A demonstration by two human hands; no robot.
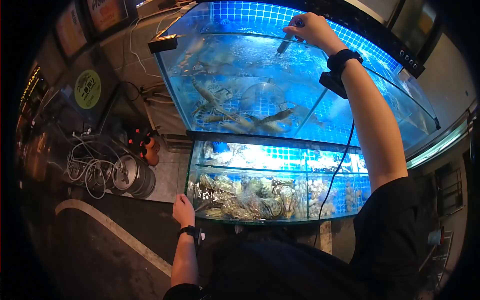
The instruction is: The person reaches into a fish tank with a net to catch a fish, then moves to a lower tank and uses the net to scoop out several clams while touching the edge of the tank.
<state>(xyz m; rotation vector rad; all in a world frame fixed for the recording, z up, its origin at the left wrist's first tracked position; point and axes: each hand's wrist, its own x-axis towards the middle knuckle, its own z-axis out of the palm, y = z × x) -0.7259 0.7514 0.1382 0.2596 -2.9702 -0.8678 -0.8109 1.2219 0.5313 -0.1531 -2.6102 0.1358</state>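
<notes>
My right hand [308,29] is raised over the upper glass tank [310,85], its fingers closed round a dark, slim handheld tool [284,46] that points down toward the bubbling water. Several long-clawed shrimp [225,110] lie in that tank, below and left of the tool. Low on the left, my left hand [183,210] hangs beside the corner of the lower tank [250,221], fingers curled in; whether anything is inside them cannot be seen. Oysters [250,197] fill the nearer left part of the lower tank.
Metal kegs [135,176] with coiled hoses stand on the floor at the left, near orange objects [150,151]. A black cable [336,175] hangs across the tank fronts from my right wrist. A black bar with knobs [407,58] runs along the upper tank's far side.
</notes>
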